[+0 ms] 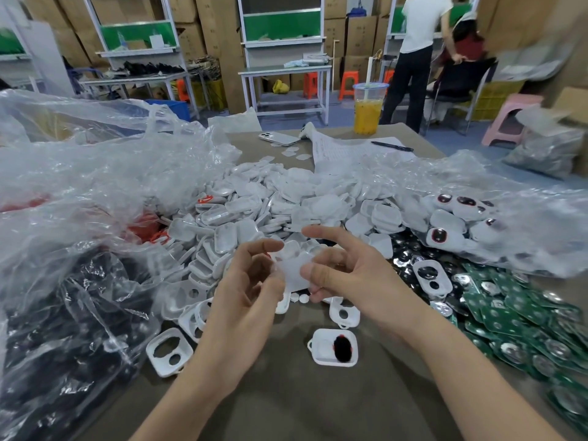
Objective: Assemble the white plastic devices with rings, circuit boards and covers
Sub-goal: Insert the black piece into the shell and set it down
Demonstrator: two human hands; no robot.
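Observation:
Both hands meet over the table's middle around one white plastic cover (294,270). My right hand (346,268) pinches its right edge between thumb and curled fingers, index finger stretched out above. My left hand (251,278) holds its left edge with thumb and fingertips. Below them lies a white shell with a black ring in it (334,346). A big heap of white covers (286,198) fills the middle. Green circuit boards (515,316) are piled at the right. Empty white shells with holes (170,351) lie at the left.
Crumpled clear plastic bags (95,186) cover the left; one holds black parts (63,329). Another bag at the right holds finished white devices (455,214). A phone (279,137), a pen (392,146) on paper and a cup of yellow drink (368,109) stand at the far edge. A person stands behind.

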